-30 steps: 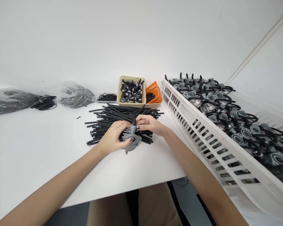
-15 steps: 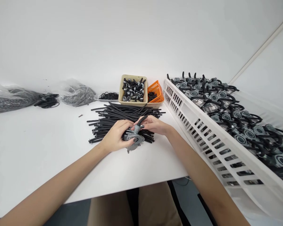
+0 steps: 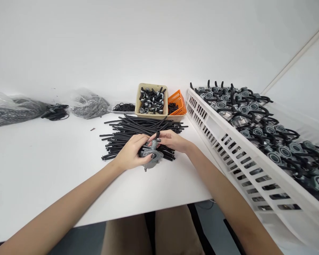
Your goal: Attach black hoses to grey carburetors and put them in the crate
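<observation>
Grey metal carburettor (image 3: 150, 156), black rubber tube (image 3: 157, 134) on top, held in the left hand (image 3: 131, 152); right hand (image 3: 172, 140) pinching the tube's base. Behind, on a white table (image 3: 55, 159): loose black hoses (image 3: 117, 141), shallow tray (image 3: 122, 112) of black rings (image 3: 124, 107), cream basin (image 3: 151, 115), orange slotted basket (image 3: 180, 111), two clear plastic bags (image 3: 89, 104). At right: white slotted crate (image 3: 228, 129) of hose-fitted carburettors (image 3: 257, 132).

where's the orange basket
In the head view, the orange basket is at the back of the table, right of centre, between the cream tub and the white crate.

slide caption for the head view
Left hand holds a grey metal casting, right hand at its top, near slender black tubes.
</observation>
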The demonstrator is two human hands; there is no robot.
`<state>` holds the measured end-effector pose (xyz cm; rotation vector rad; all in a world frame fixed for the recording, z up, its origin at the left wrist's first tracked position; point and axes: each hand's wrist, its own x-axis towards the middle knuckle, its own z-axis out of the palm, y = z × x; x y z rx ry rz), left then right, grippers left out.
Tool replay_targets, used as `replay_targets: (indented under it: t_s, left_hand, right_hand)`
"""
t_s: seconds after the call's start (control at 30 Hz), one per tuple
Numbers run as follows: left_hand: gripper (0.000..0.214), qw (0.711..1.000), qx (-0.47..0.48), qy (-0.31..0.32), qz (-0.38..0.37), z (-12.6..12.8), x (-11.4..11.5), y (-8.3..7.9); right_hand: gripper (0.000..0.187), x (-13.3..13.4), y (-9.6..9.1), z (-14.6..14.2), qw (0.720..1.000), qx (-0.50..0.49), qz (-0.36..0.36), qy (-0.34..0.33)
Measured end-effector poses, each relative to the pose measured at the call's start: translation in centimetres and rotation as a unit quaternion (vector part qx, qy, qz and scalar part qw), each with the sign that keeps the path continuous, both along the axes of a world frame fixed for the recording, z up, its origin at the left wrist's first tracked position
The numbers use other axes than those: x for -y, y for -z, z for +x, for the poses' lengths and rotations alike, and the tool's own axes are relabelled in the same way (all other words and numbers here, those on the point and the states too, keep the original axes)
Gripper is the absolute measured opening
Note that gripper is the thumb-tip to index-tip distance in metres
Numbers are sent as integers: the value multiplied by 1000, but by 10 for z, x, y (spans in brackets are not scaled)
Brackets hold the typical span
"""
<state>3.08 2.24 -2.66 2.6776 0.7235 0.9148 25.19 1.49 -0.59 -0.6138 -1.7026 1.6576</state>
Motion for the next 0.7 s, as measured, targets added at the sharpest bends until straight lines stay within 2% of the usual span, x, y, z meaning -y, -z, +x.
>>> replay_targets:
  t_s: [0.1, 0.2, 0.37, 0.47, 0.57, 0.7]
  left_hand:
    - [30, 1000, 0, 8, -7, 1, 1, -3]
    - [28, 1000, -2, 15, -10, 0, 1, -4]
    - [24, 1000, 1, 15, -3, 0, 0, -3]
    - [26, 1000, -4, 2, -8, 0, 0, -2]
    - [31, 1000, -8, -10, -10, 0, 0, -2]
    - [28, 1000, -7, -6, -15, 1, 1, -3]
  right_hand:
    - [30, -2, 2, 8, 998, -29, -51, -36]
    - [33, -2, 2, 11, 996, -35, -77, -20]
    - [46, 1, 2, 0, 999, -15, -39, 33]
    - [46, 2, 3, -7, 998, -7, 3, 67]
    - [39, 1, 3, -7, 999, 1, 18, 50]
    - [33, 1, 1, -2, 999, -20, -22, 13]
